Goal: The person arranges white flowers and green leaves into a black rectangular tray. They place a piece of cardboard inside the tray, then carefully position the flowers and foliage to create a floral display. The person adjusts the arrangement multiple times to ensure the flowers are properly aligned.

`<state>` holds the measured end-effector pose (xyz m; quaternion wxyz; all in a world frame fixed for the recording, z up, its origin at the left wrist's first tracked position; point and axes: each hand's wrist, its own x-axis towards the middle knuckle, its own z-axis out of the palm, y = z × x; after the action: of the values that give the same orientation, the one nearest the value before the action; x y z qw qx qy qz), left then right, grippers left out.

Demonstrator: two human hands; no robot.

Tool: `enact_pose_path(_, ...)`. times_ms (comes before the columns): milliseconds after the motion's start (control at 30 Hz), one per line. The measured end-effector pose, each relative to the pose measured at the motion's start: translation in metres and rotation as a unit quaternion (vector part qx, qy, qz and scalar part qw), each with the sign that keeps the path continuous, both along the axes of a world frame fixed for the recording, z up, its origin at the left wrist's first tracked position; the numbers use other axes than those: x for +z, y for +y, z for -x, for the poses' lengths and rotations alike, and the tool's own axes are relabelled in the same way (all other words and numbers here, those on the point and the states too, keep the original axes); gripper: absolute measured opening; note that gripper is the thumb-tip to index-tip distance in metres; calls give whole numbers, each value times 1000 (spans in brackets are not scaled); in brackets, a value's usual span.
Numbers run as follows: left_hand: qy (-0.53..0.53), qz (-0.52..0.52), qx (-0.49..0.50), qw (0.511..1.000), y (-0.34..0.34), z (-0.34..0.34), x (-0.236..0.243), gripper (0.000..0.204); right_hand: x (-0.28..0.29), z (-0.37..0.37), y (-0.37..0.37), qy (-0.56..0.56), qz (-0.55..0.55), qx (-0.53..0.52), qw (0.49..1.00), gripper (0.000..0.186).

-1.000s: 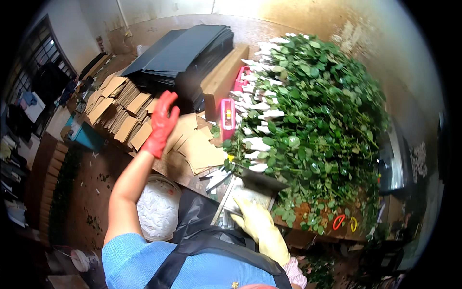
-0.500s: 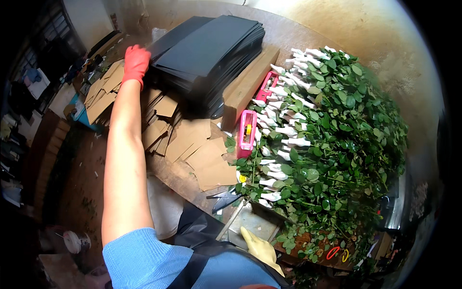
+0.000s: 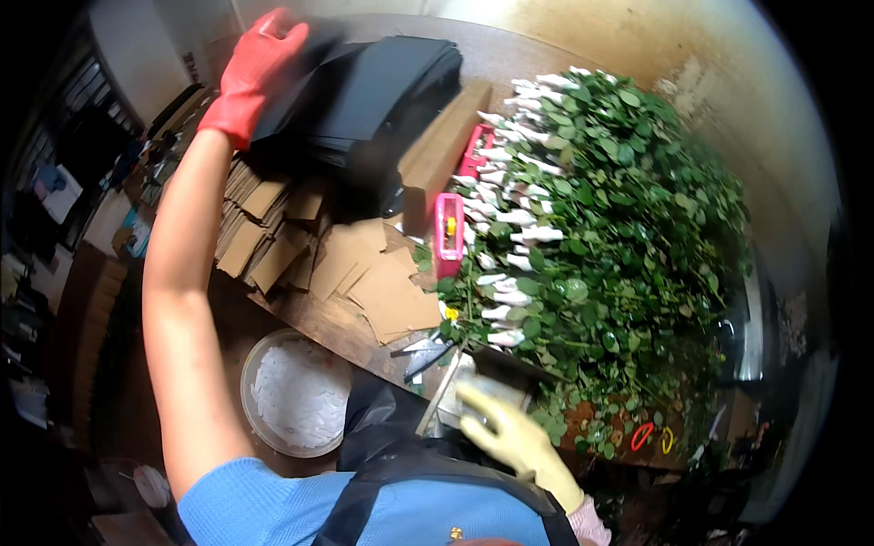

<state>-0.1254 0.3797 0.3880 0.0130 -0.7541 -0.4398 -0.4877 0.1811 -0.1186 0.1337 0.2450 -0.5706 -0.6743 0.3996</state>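
Observation:
A red rubber glove covers my left hand (image 3: pixel 258 71), raised at the far left. Its fingers are curled in at the edge of a blurred black sheet (image 3: pixel 314 65) that tilts up beside a thick stack of black sheets (image 3: pixel 387 86). The grip itself is partly smeared by motion. My right hand (image 3: pixel 519 441), in a cream glove, is over the near edge of a metal tray (image 3: pixel 445 400), fingers apart and holding nothing. Black-handled scissors (image 3: pixel 426 355) lie beyond the tray, beside loose brown cardboard pieces (image 3: pixel 391 296).
Leafy green stems (image 3: pixel 628 237) with white-wrapped heads are heaped across the right side of the table. Pink tape dispensers (image 3: pixel 450 235) stand along a cardboard box (image 3: pixel 437 150). A round tub (image 3: pixel 296 391) of white scraps sits below the table edge, and cut cardboard stacks (image 3: pixel 259 218) line its left.
My left hand has moved up and away, and a black sheet now tilts beside it. My right hand has come further into view, its fingers spreading. The tub of white scraps is now exposed.

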Motion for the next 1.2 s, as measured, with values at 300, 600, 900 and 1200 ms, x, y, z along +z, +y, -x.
enact_pose_path(300,-75,-40,-475,876,-370,-162,-96,33,110,-43,41,-165,-501,-250,812,79)
enact_pose_path(600,146,-111,-365,913,-297,-161,-144,79,163,-171,-122,-104,-565,-485,659,45)
enact_pose_path(900,-96,640,-408,644,-327,-153,-158,53,248,-100,-100,-370,-467,-261,760,34)
enact_pose_path(1200,82,875,-366,306,-368,-105,-249,73,196,-44,-3,-445,-71,-19,893,13)
